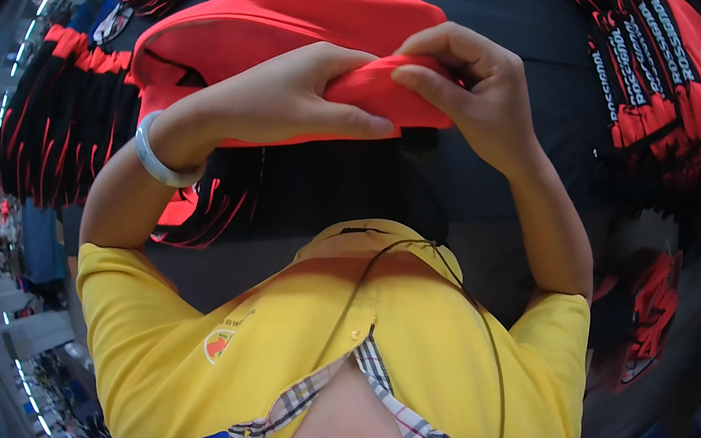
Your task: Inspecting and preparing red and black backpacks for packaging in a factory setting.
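Centrally, a bright red, smooth fabric piece with a rounded outline point(306, 12) was positioned above a dark grey, flat work surface point(522, 34), directly in front of the wearer's yellow, short-sleeved shirt point(440, 344). A narrow fold of the fabric was gripped at two points. At the right end, the fold was pinched between the thumb and index finger of the right hand point(478, 95), with the tips set close together. To the left of that point, the fold was clasped by the left hand point(304, 95), the thumb being laid across the near side; the other fingertips were hidden by the cloth. A pale, rounded, rigid bracelet point(157, 158) was worn on the left wrist. At the far left, a row of black-and-red fabric pieces point(55, 126) was stacked; at the right, red pieces with black, white-lettered bands point(661, 73) were piled.
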The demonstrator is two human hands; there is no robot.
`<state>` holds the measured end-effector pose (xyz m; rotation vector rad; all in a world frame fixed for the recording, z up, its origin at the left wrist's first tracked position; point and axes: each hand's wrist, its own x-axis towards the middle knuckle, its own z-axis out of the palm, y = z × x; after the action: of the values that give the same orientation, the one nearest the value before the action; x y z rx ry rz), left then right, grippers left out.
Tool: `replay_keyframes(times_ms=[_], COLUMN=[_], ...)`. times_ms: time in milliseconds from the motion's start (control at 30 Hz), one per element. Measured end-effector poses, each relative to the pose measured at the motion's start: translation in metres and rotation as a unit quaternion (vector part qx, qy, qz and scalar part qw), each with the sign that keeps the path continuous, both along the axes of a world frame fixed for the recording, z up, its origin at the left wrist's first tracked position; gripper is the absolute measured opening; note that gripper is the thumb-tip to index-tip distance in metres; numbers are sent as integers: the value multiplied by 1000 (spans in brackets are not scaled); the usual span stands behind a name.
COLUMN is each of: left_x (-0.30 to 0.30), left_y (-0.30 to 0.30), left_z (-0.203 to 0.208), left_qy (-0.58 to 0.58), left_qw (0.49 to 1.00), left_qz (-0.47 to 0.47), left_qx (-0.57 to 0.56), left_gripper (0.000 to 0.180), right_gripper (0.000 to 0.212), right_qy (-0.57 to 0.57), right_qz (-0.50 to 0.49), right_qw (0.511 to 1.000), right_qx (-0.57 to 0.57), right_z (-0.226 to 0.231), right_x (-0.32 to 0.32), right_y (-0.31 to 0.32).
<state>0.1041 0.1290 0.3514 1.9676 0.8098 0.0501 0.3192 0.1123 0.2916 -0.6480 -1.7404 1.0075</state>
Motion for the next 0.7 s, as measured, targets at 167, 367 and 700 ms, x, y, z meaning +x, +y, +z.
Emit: replay_keyframes(times_ms=[167, 367, 700], left_x=[-5, -1, -4], left_y=[16, 24, 30], left_z=[-14, -3, -10], left_qy=[-127, -126, -2], left_qw=[978, 937, 951], left_qz=[126, 263, 278], left_qx=[-107, -192, -139], left_gripper=[43, 39, 37], right_gripper=[27, 42, 15], right_qy=[-17, -110, -1], right_qz=[-237, -255, -151], right_qw=[911, 907, 988], right_qx=[338, 316, 43], right_z=[-27, -22, -9], right_x=[22, 17, 6], right_y=[6, -11, 14])
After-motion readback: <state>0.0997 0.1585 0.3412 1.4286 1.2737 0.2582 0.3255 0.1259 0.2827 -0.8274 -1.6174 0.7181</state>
